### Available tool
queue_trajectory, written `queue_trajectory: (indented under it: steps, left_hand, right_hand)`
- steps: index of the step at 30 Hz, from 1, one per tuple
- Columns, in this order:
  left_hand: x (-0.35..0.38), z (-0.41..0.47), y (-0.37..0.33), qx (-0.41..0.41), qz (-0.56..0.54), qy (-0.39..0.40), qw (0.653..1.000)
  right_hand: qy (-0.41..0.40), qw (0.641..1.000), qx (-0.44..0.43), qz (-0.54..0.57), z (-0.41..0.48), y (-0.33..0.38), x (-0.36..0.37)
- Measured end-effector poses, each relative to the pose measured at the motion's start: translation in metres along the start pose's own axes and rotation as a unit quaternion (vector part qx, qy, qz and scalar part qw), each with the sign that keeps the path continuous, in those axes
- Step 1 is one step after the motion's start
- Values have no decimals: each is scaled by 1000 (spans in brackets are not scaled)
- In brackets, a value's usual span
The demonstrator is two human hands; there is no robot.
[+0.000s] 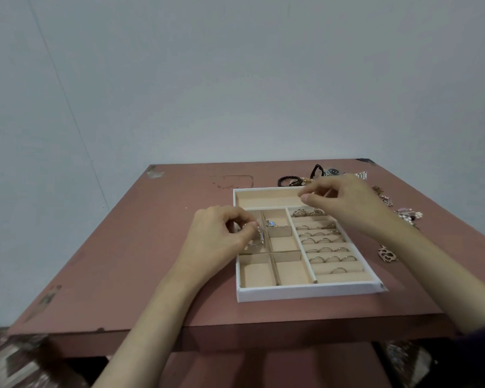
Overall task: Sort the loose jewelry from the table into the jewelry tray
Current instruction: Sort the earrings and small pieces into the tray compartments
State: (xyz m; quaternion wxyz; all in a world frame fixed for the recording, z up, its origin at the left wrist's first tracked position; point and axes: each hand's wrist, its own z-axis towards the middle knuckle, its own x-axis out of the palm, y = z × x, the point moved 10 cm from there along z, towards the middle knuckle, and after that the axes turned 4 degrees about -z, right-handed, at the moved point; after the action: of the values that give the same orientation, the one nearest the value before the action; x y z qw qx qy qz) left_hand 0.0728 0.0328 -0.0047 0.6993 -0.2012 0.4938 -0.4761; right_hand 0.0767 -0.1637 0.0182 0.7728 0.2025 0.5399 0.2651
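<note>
A white jewelry tray (305, 292) with beige compartments lies on the pink table (151, 247). Several rings (325, 250) sit in its right-hand ring rolls. A small blue-stone piece (270, 223) lies in an upper middle compartment. My left hand (216, 242) pinches a sparkling silver bracelet (60, 239) over the tray's left compartments. My right hand (345, 203) hovers above the tray's long top compartment with fingers curled; whether it holds anything is unclear.
Loose jewelry lies on the table behind and right of the tray: black bracelets (289, 181), a wristwatch (333, 172), brooches (408, 215) and a rose-gold pendant (387, 254). The table's front edge is close to me. A grey wall stands behind.
</note>
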Motion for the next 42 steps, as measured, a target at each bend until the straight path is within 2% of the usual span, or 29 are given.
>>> queue_trajectory:
  steps: [9,12,18,22,28,31,35,38,42]
  left_hand:
    - [11,1,-2,57,121,34,990]
    - [12,1,0,55,100,41,993]
    - [-2,2,-8,61,36,-16,997]
    - [8,3,-21,75,78,-9,994]
    - [62,2,-60,108,98,82,986]
    - [93,4,-82,115,102,116,981]
    - [129,8,-106,134,128,147,972]
    - [152,9,-116,138,139,188,963]
    - [177,8,-117,140,218,236,936]
  right_hand:
    - [-18,999,33,-16,-11,-25,-11]
    - [-26,999,33,2,-13,-28,-15]
    - [-47,998,32,27,-19,-40,-28]
    - [-54,997,37,42,-28,-56,-45]
    - [-116,988,97,38,-43,-104,-78]
    - [-170,978,124,-7,-53,-125,-89]
    - [-230,967,105,-19,-58,-128,-99]
    - [-236,968,80,-36,-57,-122,-97]
    - [-237,968,72,-34,-57,-122,-98]
